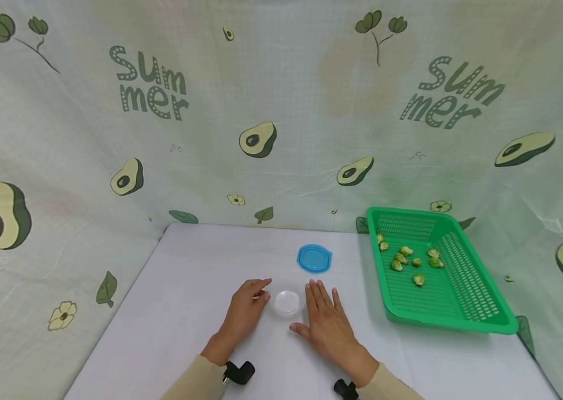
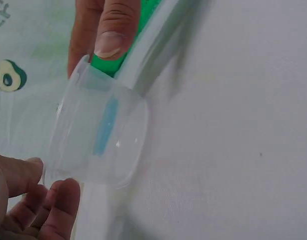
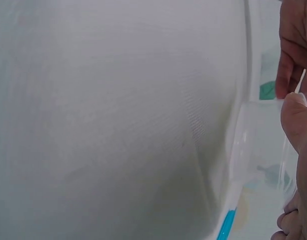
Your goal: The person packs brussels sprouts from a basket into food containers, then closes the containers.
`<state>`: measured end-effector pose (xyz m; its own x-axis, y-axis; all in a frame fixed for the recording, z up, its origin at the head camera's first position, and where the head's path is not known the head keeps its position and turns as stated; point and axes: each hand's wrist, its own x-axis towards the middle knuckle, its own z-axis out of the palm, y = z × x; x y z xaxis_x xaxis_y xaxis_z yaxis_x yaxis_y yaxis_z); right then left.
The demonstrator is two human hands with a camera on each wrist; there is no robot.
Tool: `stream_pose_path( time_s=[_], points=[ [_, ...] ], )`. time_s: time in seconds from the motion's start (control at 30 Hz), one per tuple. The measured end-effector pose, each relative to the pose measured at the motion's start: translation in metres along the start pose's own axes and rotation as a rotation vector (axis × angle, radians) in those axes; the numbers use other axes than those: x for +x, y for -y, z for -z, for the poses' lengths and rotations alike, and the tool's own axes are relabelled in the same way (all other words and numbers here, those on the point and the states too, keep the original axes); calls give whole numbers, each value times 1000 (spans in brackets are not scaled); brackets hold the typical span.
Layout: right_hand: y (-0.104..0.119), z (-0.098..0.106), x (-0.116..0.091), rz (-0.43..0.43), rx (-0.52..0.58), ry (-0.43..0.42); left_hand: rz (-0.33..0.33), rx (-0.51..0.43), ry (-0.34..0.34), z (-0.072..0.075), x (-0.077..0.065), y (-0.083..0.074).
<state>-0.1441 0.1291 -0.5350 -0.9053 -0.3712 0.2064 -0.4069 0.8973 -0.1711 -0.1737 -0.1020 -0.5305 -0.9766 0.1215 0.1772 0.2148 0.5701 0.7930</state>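
A small clear plastic tub sits upright on the white table between the two hands. My left hand pinches its rim at the left side, thumb above and curled fingers beneath, as the left wrist view shows at the tub. On the other side lies my right hand, fingers straight and thumb spread, close beside the tub's wall. In the right wrist view the right thumb reaches along the tub's edge towards the left hand. A round blue lid rests flat just behind the tub.
At the right of the table stands a green plastic basket with several small Brussels sprouts inside. A printed cloth with avocados hangs behind and around the white tabletop.
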Motion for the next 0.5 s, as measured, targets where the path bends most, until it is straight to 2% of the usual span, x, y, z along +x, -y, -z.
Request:
stream_pose_path(
  time_s=[0.13,0.5],
  points=[
    [1,-1,0,-1,2,-1,103,-175,27,0,7,6],
    [3,2,0,-1,19,9,356,-634,203,8,15,14]
  ],
)
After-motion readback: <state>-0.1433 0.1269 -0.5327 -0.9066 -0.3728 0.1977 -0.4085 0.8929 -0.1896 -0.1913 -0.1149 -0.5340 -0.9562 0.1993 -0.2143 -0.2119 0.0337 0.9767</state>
